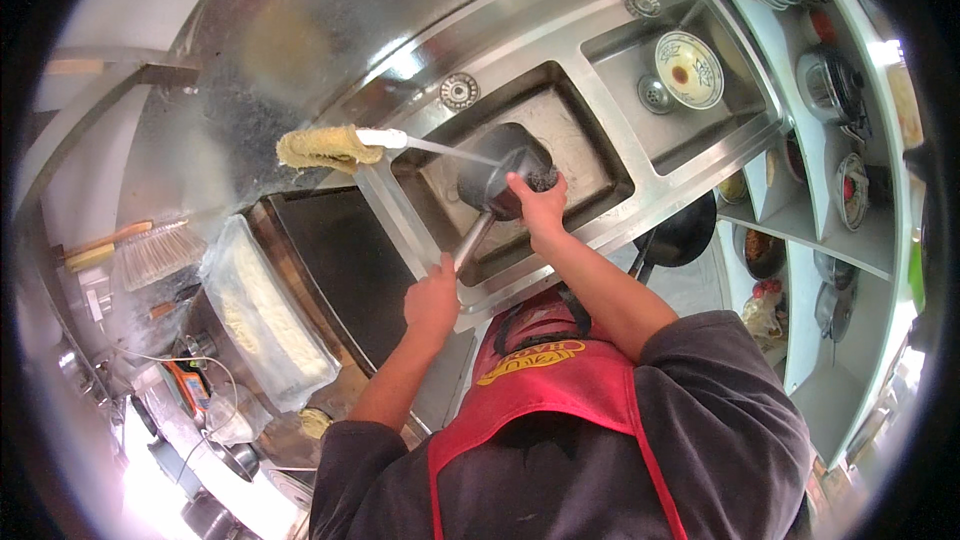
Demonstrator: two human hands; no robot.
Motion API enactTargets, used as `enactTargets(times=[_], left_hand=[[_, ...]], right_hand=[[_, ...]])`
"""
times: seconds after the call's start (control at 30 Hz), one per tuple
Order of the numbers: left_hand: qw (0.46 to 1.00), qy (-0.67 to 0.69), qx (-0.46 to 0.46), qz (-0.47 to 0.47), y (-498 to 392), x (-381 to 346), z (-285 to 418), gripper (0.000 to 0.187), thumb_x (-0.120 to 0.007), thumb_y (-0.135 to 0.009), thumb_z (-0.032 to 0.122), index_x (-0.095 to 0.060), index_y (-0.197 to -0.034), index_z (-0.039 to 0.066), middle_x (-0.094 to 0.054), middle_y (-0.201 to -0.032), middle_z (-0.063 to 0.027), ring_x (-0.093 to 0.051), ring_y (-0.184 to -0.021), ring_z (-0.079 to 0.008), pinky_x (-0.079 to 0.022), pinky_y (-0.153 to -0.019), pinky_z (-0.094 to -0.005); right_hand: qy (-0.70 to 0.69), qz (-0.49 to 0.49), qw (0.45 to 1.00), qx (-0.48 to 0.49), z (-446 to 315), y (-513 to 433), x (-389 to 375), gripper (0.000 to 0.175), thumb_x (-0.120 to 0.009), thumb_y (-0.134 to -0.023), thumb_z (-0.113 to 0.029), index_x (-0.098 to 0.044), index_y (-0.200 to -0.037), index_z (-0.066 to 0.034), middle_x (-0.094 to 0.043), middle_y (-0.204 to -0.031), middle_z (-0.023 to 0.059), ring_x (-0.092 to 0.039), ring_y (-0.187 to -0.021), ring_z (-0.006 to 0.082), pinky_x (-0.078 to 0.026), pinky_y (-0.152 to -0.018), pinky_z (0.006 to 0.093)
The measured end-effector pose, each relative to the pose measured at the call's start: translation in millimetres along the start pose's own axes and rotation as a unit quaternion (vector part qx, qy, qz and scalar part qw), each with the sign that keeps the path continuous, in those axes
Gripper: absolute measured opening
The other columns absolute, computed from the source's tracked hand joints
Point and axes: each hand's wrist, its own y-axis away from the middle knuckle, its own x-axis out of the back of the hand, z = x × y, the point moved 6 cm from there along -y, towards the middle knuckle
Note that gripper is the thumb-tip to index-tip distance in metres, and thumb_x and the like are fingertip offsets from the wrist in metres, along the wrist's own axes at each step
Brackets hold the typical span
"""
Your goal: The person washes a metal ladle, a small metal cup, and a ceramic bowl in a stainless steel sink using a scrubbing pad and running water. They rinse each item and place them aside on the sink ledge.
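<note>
Over the left basin of a steel double sink [652, 187], my left hand [433, 298] is closed on the metal handle [475, 244] of a dark saucepan [491, 165]. My right hand [541, 202] is at the pan's near right side, its thumb on the dark surface, with a dark scouring pad [543, 178] under the fingers. Water streams into the basin from a white-ended tap [382, 138] with a yellowish cloth [322, 148] wrapped round it. Which part of the pan the pad touches is hard to tell.
A patterned bowl [688, 70] lies in the right basin. A black wok [679, 232] is below the sink's near edge. Shelves [810, 232] with pots and bowls stand at the right. At the left are a bagged tray of pale dough [270, 315] and a brush [157, 251].
</note>
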Motion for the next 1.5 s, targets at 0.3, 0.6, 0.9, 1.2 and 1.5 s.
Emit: enactTargets(times=[0.3,0.6,0.9,1.2,1.5], left_hand=[[0.968,0.251,0.011,-0.018,-17.7,-26.9,5.7,0.064,-0.072,-0.086,0.043,-0.05,-0.131,0.004,-0.064,-0.108,-0.019,-0.069,-0.084,-0.029,-0.056,-0.06,-0.0377],[0.688,0.7,0.183,-0.048,-83.3,-34.0,22.9,0.043,-0.063,-0.092,0.036,-0.057,-0.106,-0.004,-0.061,-0.076,-0.0089,-0.056,-0.051,-0.0166,-0.045,-0.042,-0.0323],[0.759,0.624,0.171,-0.07,-74.5,-29.2,23.5,0.045,-0.064,-0.089,0.023,-0.044,-0.12,-0.003,-0.055,-0.065,-0.0081,-0.048,-0.041,-0.0163,-0.038,-0.034,-0.0332],[0.776,0.622,0.085,-0.062,-63.7,-10.9,35.0,0.069,-0.062,-0.087,0.014,-0.024,-0.144,0.007,-0.057,-0.069,-0.0098,-0.048,-0.04,-0.0164,-0.039,-0.034,-0.0304],[0.822,0.547,0.086,-0.133,-74.3,-15.5,29.1,0.05,-0.085,-0.075,0.026,-0.058,-0.105,-0.003,-0.061,-0.067,-0.005,-0.051,-0.043,-0.0159,-0.038,-0.038,-0.0315]], right_hand=[[-0.153,-0.067,0.985,-0.038,26.7,-34.8,-0.9,0.082,-0.066,-0.076,-0.008,-0.025,-0.147,-0.0052,-0.047,-0.131,0.021,-0.057,-0.11,0.0351,-0.055,-0.083,0.044],[-0.174,-0.235,0.956,0.03,-12.1,1.5,16.4,0.056,-0.064,-0.085,-0.006,-0.043,-0.137,-0.0076,-0.055,-0.125,0.0122,-0.06,-0.108,0.0237,-0.059,-0.076,0.0379],[0.45,-0.198,0.676,0.549,-74.0,40.3,-32.1,0.046,-0.075,-0.071,-0.033,-0.071,-0.111,-0.0099,-0.059,-0.126,0.0139,-0.047,-0.124,0.0344,-0.033,-0.105,0.0516],[0.439,-0.421,0.749,0.262,-16.0,19.9,-59.2,0.024,-0.057,-0.091,-0.02,-0.076,-0.099,-0.0074,-0.068,-0.098,0.0141,-0.064,-0.096,0.0342,-0.048,-0.088,0.0516],[0.123,-0.502,0.838,0.176,-34.6,21.0,-92.1,0.029,-0.066,-0.091,-0.024,-0.068,-0.116,-0.0094,-0.069,-0.1,0.0059,-0.062,-0.091,0.021,-0.049,-0.079,0.0418]])
